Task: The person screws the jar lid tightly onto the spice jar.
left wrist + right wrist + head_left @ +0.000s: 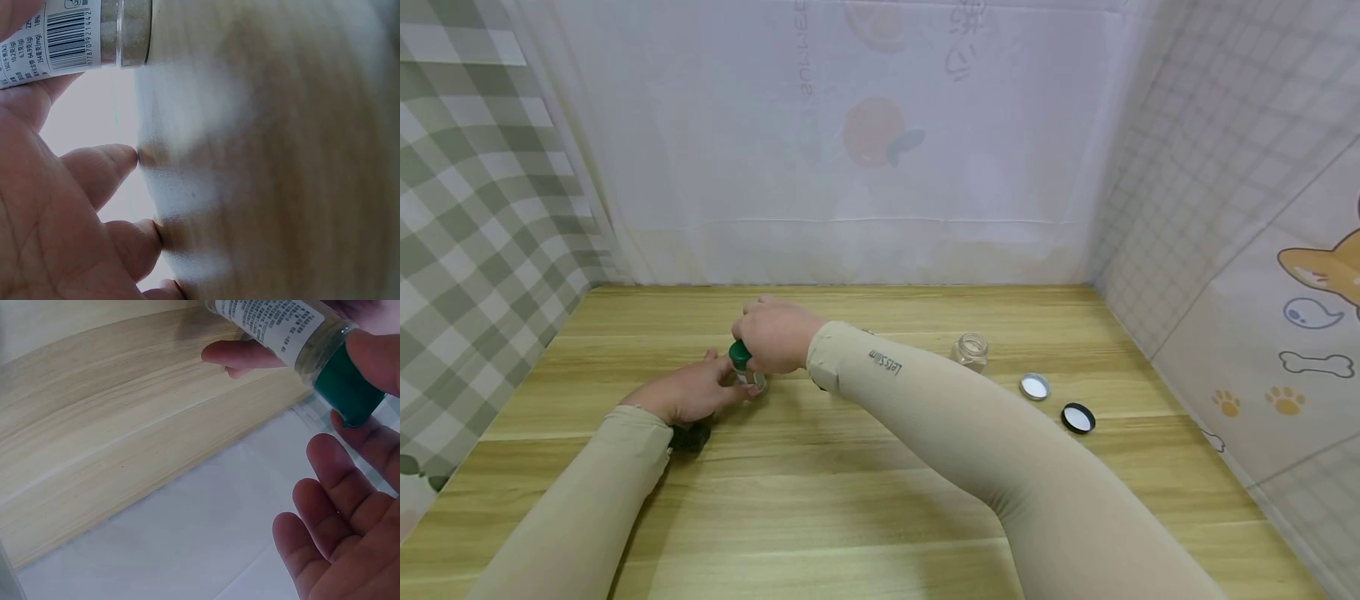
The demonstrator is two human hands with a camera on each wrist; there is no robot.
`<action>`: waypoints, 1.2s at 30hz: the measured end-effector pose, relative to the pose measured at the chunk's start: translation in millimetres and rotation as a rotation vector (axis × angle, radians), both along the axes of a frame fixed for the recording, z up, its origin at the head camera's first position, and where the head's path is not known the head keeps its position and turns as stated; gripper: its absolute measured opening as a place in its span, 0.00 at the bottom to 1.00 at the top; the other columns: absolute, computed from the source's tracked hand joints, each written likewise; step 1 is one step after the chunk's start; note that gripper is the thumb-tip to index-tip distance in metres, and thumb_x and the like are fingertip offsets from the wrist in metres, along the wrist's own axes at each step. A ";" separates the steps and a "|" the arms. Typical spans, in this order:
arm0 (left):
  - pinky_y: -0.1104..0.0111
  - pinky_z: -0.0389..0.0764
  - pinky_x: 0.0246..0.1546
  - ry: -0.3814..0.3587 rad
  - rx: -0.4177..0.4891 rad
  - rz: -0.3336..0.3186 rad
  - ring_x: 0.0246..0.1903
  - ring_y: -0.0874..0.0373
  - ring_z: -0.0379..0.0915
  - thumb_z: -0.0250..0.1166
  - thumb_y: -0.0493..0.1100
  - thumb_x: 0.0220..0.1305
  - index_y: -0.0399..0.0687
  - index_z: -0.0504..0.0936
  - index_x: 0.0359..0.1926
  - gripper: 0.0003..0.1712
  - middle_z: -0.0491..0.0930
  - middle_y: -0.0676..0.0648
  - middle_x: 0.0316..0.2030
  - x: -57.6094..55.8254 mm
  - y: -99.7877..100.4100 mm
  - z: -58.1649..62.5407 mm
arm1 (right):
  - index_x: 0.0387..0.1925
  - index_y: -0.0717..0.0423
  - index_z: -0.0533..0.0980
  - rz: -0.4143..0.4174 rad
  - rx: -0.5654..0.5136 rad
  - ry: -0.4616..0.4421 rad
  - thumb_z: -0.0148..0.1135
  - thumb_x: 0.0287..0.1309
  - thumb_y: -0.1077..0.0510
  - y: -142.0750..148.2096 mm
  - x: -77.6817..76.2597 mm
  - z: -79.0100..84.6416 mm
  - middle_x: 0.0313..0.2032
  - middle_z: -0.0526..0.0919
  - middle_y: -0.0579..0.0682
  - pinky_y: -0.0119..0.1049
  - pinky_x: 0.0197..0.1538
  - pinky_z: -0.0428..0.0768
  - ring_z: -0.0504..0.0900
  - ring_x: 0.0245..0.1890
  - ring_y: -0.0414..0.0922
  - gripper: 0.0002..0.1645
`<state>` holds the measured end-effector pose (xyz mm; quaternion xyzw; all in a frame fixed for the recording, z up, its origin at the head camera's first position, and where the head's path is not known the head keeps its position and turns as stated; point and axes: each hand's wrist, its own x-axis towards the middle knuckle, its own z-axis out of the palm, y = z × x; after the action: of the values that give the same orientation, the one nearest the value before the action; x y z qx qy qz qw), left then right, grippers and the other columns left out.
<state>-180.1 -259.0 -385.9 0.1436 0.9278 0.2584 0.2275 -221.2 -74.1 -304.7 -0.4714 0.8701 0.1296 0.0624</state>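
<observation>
A spice jar with a clear body, a printed white label and a barcode stands at the left of the table. My left hand grips its body from the left, thumb and index finger around it, the other fingertips down at the wood in the left wrist view. From above, my right hand pinches the green cap between thumb and index finger. Its other fingers are spread beside the cap in the right wrist view. The cap sits on the jar's top, and fine pale-brown contents show through the clear wall.
Right of centre stands a lidless glass jar, partly behind my right sleeve. A silver-rimmed lid and a black-rimmed lid lie white side up on the wooden table. Cloth walls border the back and sides.
</observation>
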 end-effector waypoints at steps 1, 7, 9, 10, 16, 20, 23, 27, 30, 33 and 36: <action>0.25 0.60 0.67 -0.002 -0.001 0.001 0.78 0.19 0.28 0.52 0.71 0.77 0.59 0.52 0.85 0.46 0.50 0.29 0.81 0.2 -0.1 0.0 | 0.60 0.47 0.81 -0.002 0.003 0.002 0.62 0.74 0.39 -0.2 -0.2 -0.1 0.50 0.83 0.39 0.33 0.61 0.68 0.75 0.52 0.39 0.23; 0.25 0.60 0.68 -0.013 0.007 -0.001 0.78 0.19 0.28 0.52 0.68 0.79 0.61 0.56 0.84 0.42 0.48 0.27 0.81 1.1 -0.3 0.4 | 0.60 0.48 0.80 -0.016 0.022 0.017 0.60 0.75 0.36 -0.9 -0.6 -1.2 0.50 0.83 0.40 0.34 0.61 0.69 0.74 0.51 0.39 0.26; 0.25 0.60 0.68 -0.014 0.010 -0.003 0.78 0.18 0.28 0.52 0.68 0.79 0.60 0.56 0.84 0.41 0.48 0.27 0.81 1.2 -0.6 0.3 | 0.61 0.48 0.79 -0.017 0.020 0.020 0.60 0.74 0.35 -0.5 -0.3 -1.5 0.51 0.82 0.40 0.34 0.61 0.70 0.74 0.51 0.39 0.28; 0.25 0.60 0.68 -0.014 0.012 -0.005 0.78 0.19 0.28 0.52 0.68 0.79 0.60 0.57 0.83 0.41 0.48 0.27 0.81 1.2 -0.6 0.1 | 0.63 0.48 0.78 -0.022 0.013 0.015 0.60 0.74 0.36 -0.2 -0.1 -1.5 0.53 0.82 0.40 0.34 0.61 0.70 0.74 0.52 0.40 0.28; 0.26 0.58 0.70 -0.004 0.013 -0.005 0.79 0.20 0.27 0.52 0.70 0.78 0.56 0.54 0.84 0.45 0.53 0.31 0.81 0.9 -0.7 -1.9 | 0.66 0.43 0.76 -0.015 -0.039 -0.026 0.64 0.73 0.41 2.8 1.3 -0.3 0.54 0.81 0.40 0.33 0.61 0.68 0.72 0.54 0.41 0.26; 0.25 0.58 0.69 0.001 0.002 -0.001 0.79 0.20 0.27 0.51 0.72 0.77 0.56 0.50 0.85 0.48 0.51 0.32 0.82 1.0 0.1 -1.3 | 0.62 0.44 0.79 -0.006 -0.035 -0.022 0.62 0.75 0.42 2.7 1.4 0.5 0.50 0.80 0.40 0.33 0.59 0.69 0.72 0.51 0.40 0.21; 0.25 0.58 0.69 -0.001 -0.002 0.000 0.79 0.20 0.26 0.51 0.73 0.77 0.58 0.48 0.86 0.49 0.49 0.31 0.82 1.0 0.6 -0.7 | 0.60 0.45 0.79 -0.013 -0.019 -0.008 0.61 0.74 0.39 1.5 0.8 0.4 0.50 0.80 0.40 0.32 0.57 0.69 0.72 0.50 0.39 0.22; 0.25 0.58 0.69 -0.009 0.005 0.002 0.79 0.20 0.25 0.52 0.72 0.76 0.58 0.49 0.86 0.48 0.48 0.30 0.82 1.0 0.7 0.3 | 0.58 0.47 0.80 -0.015 -0.004 0.007 0.60 0.74 0.36 0.3 -0.1 0.0 0.48 0.81 0.40 0.33 0.56 0.69 0.72 0.49 0.40 0.25; 0.25 0.58 0.69 -0.011 0.006 0.005 0.79 0.21 0.25 0.53 0.72 0.76 0.57 0.53 0.85 0.47 0.50 0.30 0.81 0.4 0.4 0.1 | 0.59 0.47 0.79 -0.014 -0.006 0.010 0.61 0.73 0.36 0.8 0.1 0.3 0.49 0.81 0.40 0.33 0.57 0.69 0.72 0.49 0.40 0.26; 0.26 0.58 0.69 -0.002 0.005 -0.001 0.79 0.20 0.26 0.53 0.72 0.76 0.55 0.58 0.83 0.45 0.53 0.29 0.81 -0.3 0.0 -0.4 | 0.64 0.45 0.77 -0.022 -0.035 -0.013 0.64 0.73 0.39 2.4 0.9 1.1 0.54 0.81 0.41 0.33 0.59 0.69 0.72 0.52 0.41 0.26; 0.26 0.58 0.70 0.006 0.007 -0.003 0.79 0.20 0.26 0.52 0.73 0.76 0.54 0.59 0.82 0.45 0.54 0.30 0.81 -0.5 -0.1 -1.0 | 0.66 0.43 0.76 -0.020 -0.063 -0.040 0.65 0.73 0.46 4.0 1.8 2.2 0.55 0.80 0.41 0.33 0.61 0.68 0.72 0.53 0.41 0.24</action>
<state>-180.6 -259.1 -386.8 0.1467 0.9274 0.2606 0.2245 -219.4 -70.2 -302.5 -0.4669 0.8770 0.0919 0.0661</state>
